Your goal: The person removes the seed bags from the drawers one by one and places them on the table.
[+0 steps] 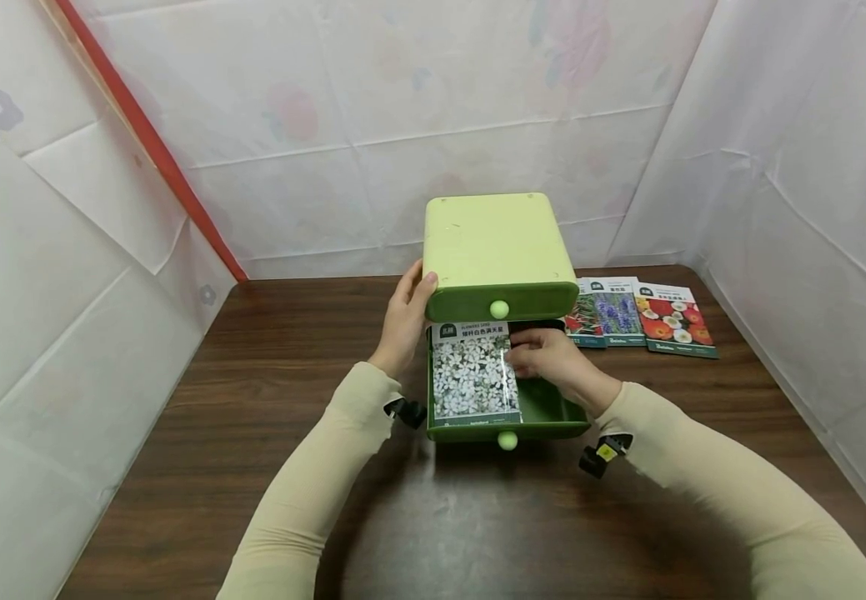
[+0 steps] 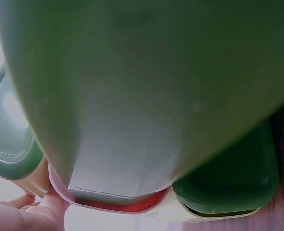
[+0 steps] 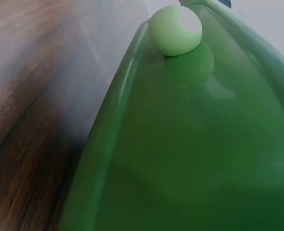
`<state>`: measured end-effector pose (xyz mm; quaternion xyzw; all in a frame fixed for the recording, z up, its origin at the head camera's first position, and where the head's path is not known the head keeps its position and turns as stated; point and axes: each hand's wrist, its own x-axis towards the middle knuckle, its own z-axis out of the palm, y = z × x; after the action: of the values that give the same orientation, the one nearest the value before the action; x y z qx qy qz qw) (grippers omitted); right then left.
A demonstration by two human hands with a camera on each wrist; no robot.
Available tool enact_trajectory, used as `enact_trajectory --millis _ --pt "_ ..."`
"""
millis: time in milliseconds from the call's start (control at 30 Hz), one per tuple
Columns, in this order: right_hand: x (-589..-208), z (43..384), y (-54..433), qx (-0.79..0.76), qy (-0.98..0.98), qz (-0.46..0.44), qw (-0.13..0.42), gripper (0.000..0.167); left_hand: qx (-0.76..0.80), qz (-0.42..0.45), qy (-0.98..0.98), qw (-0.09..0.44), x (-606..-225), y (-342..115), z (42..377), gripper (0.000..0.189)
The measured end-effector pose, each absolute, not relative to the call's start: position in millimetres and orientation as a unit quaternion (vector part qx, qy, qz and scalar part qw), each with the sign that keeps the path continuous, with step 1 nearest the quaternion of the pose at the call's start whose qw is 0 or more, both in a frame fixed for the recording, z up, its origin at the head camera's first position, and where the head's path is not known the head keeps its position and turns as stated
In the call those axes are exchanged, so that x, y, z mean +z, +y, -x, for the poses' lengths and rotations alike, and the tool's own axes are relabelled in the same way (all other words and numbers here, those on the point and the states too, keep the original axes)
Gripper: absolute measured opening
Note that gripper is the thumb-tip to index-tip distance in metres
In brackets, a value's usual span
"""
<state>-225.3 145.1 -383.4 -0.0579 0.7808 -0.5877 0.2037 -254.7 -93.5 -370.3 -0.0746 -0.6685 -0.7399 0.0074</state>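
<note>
Sleeves: Two pale sleeves (image 1: 327, 475) reach in over the dark wooden table (image 1: 275, 400), cut off at the bottom edge.
Open drawer: A green drawer (image 1: 553, 430) sits pulled out, its round knob (image 1: 508, 441) toward the person; its back lies out of sight under the upper drawer (image 1: 466, 305).
White-flower packet: It (image 1: 473, 375) lies in the open drawer's left part, picture up, long axis running near to far, its title end toward the cabinet (image 1: 496, 242); it sits between the two hands.
Right hand: Bent fingers of the right hand (image 1: 556, 360) meet the packet's right edge; whether they pinch it cannot be told, and the right wrist view shows mainly the green drawer front.
Left hand: The left hand (image 1: 401, 321), fingers extended, presses the cabinet's left side, left of the packet; a red strip (image 2: 142, 206) in the left wrist view is hard to make out.
Far right: Three more flower packets (image 1: 618, 315) lie beside the cabinet, the leftmost partly hidden.
Backdrop: A pale printed sheet (image 1: 252, 183) hangs behind.
</note>
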Motion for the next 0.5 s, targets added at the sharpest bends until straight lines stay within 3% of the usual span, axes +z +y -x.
enact_trajectory --millis 267,500 --pt "-384.4 226.3 138.9 -0.560 0.797 0.037 0.224 0.021 -0.742 0.075 -0.666 0.005 -370.4 -94.4 255.4 0.064" --pt "-385.8 227.5 138.3 -0.562 0.793 0.027 0.235 0.019 -0.741 0.077 -0.667 0.007 -370.7 -94.3 255.8 0.065"
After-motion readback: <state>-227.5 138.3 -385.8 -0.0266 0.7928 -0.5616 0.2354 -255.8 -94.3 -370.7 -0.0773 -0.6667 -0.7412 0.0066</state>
